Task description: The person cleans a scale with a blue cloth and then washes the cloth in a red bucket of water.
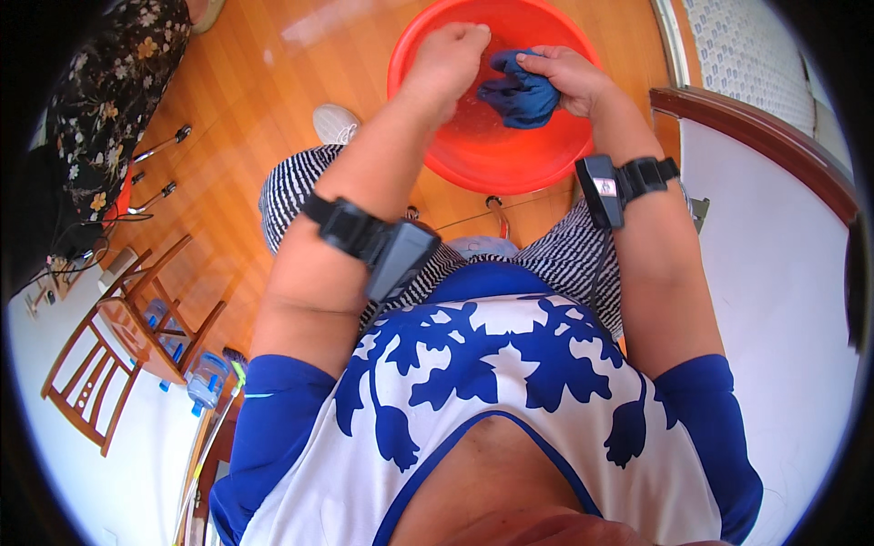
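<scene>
A red plastic basin [509,167] stands before me, with what looks like shallow water inside. Over it my right hand [570,78] grips a bunched dark blue cloth [522,95], thumb on top, the cloth hanging towards the basin's middle. My left hand [447,58] is above the basin's left side, apart from the cloth. Its fingers are curled in, and nothing shows between them; the palm side is hidden. Black devices are strapped to both forearms, a left one [403,256] and a right one [601,191].
My striped trouser legs [300,188] flank the basin's near side on the wood floor [273,89]. At left are a person in a floral garment [102,89], a wooden chair [95,375], large water bottles [208,379] and a long-handled broom [235,379]. A white wall panel [765,239] borders the right.
</scene>
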The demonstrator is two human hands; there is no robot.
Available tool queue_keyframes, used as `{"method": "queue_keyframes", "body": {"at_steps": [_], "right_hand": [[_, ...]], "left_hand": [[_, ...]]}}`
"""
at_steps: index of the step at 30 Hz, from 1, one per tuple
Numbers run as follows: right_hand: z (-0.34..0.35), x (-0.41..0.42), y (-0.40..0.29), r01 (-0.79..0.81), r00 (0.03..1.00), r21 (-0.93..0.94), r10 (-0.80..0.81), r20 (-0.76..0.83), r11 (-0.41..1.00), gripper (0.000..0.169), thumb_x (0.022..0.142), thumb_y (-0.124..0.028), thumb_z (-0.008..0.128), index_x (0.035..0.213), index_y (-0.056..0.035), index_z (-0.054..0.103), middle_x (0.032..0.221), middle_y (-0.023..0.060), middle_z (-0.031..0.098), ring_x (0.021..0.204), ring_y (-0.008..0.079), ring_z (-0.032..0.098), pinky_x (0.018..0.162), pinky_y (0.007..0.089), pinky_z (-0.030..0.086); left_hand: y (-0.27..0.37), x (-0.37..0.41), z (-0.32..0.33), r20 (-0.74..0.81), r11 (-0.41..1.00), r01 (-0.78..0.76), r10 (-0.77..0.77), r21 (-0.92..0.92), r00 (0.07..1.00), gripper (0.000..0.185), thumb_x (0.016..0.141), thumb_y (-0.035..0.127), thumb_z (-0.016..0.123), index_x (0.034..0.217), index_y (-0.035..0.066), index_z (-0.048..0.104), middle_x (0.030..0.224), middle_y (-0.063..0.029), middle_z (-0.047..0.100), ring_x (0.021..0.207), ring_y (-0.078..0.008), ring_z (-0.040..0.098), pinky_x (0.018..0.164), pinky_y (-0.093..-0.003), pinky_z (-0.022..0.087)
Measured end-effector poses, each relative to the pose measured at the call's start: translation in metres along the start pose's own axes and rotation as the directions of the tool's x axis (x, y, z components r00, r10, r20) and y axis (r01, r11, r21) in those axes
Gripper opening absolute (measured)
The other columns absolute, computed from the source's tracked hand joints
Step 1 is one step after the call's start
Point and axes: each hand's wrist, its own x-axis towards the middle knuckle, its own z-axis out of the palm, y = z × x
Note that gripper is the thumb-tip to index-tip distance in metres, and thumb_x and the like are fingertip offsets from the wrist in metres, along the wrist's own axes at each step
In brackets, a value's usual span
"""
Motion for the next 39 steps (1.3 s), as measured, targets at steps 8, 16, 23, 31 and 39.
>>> {"method": "queue_keyframes", "body": {"at_steps": [8, 16, 23, 31, 39], "right_hand": [[0.056, -0.063, 0.003, 0.241, 0.969, 0.333, -0.247, -0.026, 0.912, 0.030, 0.096, -0.028, 0.057, 0.108, -0.0009, 0.060, 0.094, 0.0034, 0.065, 0.076, 0.0138, 0.063, 0.074, 0.0280, 0.053], [0.061, 0.002, 0.059, 0.107, 0.659, -0.751, -0.612, -0.437, 0.652, 0.044, 0.093, -0.037, 0.045, 0.087, 0.0009, 0.066, 0.088, 0.0275, 0.066, 0.085, 0.0451, 0.063, 0.080, 0.0505, 0.049], [-0.014, 0.062, 0.102, -0.157, 0.617, -0.496, -0.307, -0.724, 0.854, 0.036, 0.093, -0.028, 0.045, 0.107, 0.0013, 0.062, 0.104, 0.0258, 0.065, 0.100, 0.0419, 0.062, 0.087, 0.0470, 0.049], [-0.033, 0.093, 0.125, -0.270, 0.733, -0.603, -0.245, -0.634, 0.750, 0.047, 0.088, -0.013, 0.049, 0.135, -0.0091, 0.049, 0.117, 0.0235, 0.061, 0.110, 0.0379, 0.059, 0.095, 0.0393, 0.046], [-0.016, 0.129, 0.196, -0.110, 0.948, -0.882, -0.218, -0.231, 0.458, 0.052, 0.083, -0.015, 0.063, 0.134, -0.0183, 0.051, 0.129, 0.0255, 0.052, 0.120, 0.0391, 0.052, 0.099, 0.0427, 0.044]], "left_hand": [[-0.066, 0.011, 0.048, 0.226, 0.654, 0.350, -0.269, -0.671, 0.936, 0.042, 0.100, 0.040, 0.040, 0.113, 0.005, 0.058, 0.103, -0.0106, 0.065, 0.093, -0.0245, 0.065, 0.081, -0.0425, 0.054], [-0.096, 0.025, 0.063, -0.103, 0.788, 0.182, -0.297, -0.588, 0.949, 0.026, 0.098, 0.022, 0.044, 0.102, 0.001, 0.059, 0.091, -0.0130, 0.064, 0.079, -0.0267, 0.063, 0.068, -0.0440, 0.054], [-0.116, 0.049, 0.042, -0.323, 0.999, 0.037, -0.037, -0.006, 0.946, 0.032, 0.090, 0.021, 0.062, 0.110, -0.004, 0.060, 0.102, -0.0172, 0.064, 0.093, -0.0249, 0.062, 0.083, -0.0356, 0.048], [-0.152, 0.071, 0.022, -0.400, 0.936, 0.351, -0.328, -0.017, 0.856, 0.037, 0.089, 0.010, 0.060, 0.124, 0.005, 0.053, 0.100, -0.0085, 0.060, 0.086, -0.0201, 0.058, 0.075, -0.0347, 0.049], [-0.117, 0.056, 0.031, -0.236, 0.883, 0.412, -0.460, -0.226, 0.856, 0.040, 0.091, 0.017, 0.058, 0.128, 0.007, 0.047, 0.126, -0.0088, 0.050, 0.113, -0.0233, 0.047, 0.089, -0.0442, 0.047]]}}
